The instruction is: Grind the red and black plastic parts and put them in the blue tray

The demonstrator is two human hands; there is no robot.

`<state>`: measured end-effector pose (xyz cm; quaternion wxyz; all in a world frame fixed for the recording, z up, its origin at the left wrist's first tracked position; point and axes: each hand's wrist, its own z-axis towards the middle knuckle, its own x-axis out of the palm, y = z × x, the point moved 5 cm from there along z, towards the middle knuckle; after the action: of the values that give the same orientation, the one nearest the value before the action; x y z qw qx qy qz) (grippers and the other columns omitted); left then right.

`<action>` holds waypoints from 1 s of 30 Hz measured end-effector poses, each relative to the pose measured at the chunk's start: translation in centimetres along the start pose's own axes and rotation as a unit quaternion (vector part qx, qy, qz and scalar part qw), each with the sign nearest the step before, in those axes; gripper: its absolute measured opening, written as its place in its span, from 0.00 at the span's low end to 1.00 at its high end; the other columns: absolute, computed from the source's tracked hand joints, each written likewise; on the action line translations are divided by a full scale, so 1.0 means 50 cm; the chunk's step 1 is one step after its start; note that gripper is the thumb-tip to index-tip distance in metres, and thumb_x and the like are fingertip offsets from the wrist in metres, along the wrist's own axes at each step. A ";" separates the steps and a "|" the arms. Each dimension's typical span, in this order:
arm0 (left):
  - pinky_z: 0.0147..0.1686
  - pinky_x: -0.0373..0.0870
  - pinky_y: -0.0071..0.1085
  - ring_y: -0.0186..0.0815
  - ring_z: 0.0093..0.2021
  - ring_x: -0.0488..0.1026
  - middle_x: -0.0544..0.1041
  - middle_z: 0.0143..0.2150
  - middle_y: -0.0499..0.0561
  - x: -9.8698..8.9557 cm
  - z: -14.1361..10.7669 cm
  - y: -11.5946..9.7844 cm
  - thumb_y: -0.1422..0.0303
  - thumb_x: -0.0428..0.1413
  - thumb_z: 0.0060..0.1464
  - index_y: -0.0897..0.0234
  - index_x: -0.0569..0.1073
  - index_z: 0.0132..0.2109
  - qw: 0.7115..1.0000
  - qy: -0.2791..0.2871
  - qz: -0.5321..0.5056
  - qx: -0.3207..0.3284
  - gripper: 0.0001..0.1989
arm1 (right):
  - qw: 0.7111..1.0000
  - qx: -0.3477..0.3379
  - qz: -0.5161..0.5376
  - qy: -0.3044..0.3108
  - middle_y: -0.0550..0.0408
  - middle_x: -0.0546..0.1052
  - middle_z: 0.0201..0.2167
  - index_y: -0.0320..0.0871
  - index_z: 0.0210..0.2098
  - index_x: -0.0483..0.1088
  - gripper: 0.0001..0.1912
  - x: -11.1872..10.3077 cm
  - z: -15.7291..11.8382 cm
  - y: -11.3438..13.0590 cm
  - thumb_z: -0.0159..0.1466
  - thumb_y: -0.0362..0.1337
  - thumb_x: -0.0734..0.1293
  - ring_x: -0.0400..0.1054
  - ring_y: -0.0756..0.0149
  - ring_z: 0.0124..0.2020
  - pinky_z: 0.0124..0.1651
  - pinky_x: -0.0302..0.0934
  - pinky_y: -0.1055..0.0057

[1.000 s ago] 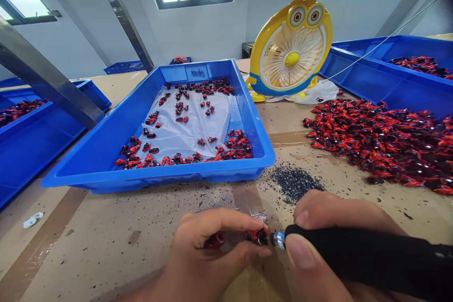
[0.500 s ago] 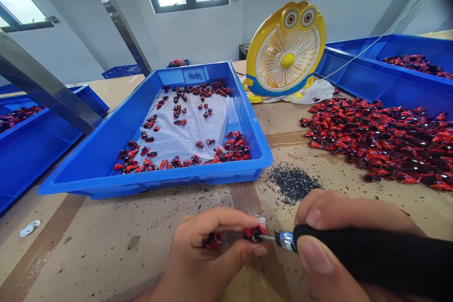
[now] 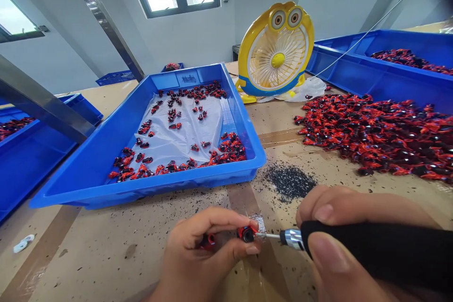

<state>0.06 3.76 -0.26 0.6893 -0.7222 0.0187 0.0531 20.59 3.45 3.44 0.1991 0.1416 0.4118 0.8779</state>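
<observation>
Between the thumb and fingertips of my left hand (image 3: 203, 250) is a small red-and-black plastic part (image 3: 247, 233), its round black opening turned toward me. A second red-and-black part (image 3: 207, 241) shows inside the same palm, partly hidden by the fingers. My right hand (image 3: 339, 240) grips a black-handled electric screwdriver (image 3: 375, 252) with a silver collar. Its thin metal tip points left and reaches the right edge of the pinched part; I cannot tell whether it touches. A heap of black shavings (image 3: 290, 182) lies on the table just beyond the hands.
A blue tray (image 3: 152, 188) with a plastic sheet and several scattered parts stands ahead. To the right lies a large pile of red-and-black parts (image 3: 382, 134), before another blue bin (image 3: 385, 75). A yellow fan (image 3: 277, 60) stands behind; a metal post (image 3: 46, 101) slants at left.
The screwdriver tip has drawn back from the part's black opening to its right edge. The pinched part has turned slightly, showing its opening more. The whole view has shifted a little.
</observation>
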 end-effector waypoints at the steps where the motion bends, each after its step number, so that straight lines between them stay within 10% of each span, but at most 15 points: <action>1: 0.35 0.87 0.25 0.40 0.32 0.89 0.92 0.34 0.47 0.000 0.001 -0.002 0.73 0.76 0.44 0.54 0.90 0.35 1.000 -0.001 0.008 0.009 0.10 | 1.000 -0.012 -0.005 0.001 0.59 0.77 0.25 0.48 0.33 0.76 0.10 0.001 -0.003 0.004 0.64 0.42 0.79 0.75 0.64 0.25 0.27 0.67 0.65; 14: 0.33 0.83 0.22 0.36 0.31 0.88 0.91 0.34 0.43 -0.023 0.004 -0.018 0.73 0.76 0.45 0.50 0.90 0.34 0.988 -0.059 0.101 0.097 0.11 | 0.997 0.051 -0.031 -0.050 0.52 0.76 0.28 0.48 0.36 0.76 0.19 0.013 -0.002 0.001 0.62 0.56 0.78 0.75 0.55 0.30 0.29 0.68 0.61; 30: 0.39 0.86 0.22 0.37 0.38 0.91 0.92 0.39 0.47 -0.018 0.029 -0.004 0.78 0.72 0.51 0.57 0.88 0.38 0.996 -0.026 -0.001 0.090 0.10 | 0.999 0.006 0.037 -0.037 0.59 0.79 0.33 0.46 0.36 0.80 0.06 -0.010 -0.015 -0.012 0.63 0.38 0.80 0.74 0.67 0.34 0.31 0.65 0.69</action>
<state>-0.88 5.18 -0.04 0.7519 -0.6556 0.0049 0.0692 20.87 3.07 2.49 0.1812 0.1905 0.4038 0.8762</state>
